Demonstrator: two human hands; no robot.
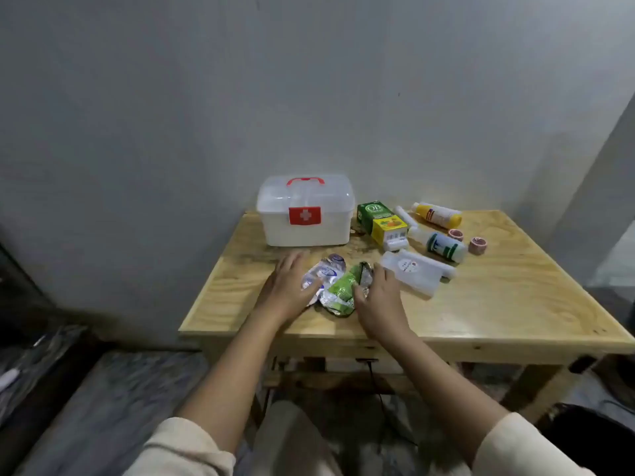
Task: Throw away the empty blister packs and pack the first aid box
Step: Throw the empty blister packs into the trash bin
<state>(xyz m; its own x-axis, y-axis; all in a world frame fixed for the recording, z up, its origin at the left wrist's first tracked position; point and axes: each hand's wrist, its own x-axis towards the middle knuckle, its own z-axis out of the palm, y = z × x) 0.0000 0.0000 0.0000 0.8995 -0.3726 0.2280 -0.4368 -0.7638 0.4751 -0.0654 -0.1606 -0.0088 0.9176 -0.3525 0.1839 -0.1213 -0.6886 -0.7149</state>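
Frame centre: left hand (287, 289) and right hand (378, 298) flank crumpled blister packs (338, 283) on wooden surface (498, 304), fingers spread, touching pile edges, neither grip clenched. Bare surface toward near edge and right. Behind, upper centre: first aid box (305, 209), lid closed, contents unseen. Right of box: green carton (381, 221), bottles (438, 214), tape rolls (477, 244).
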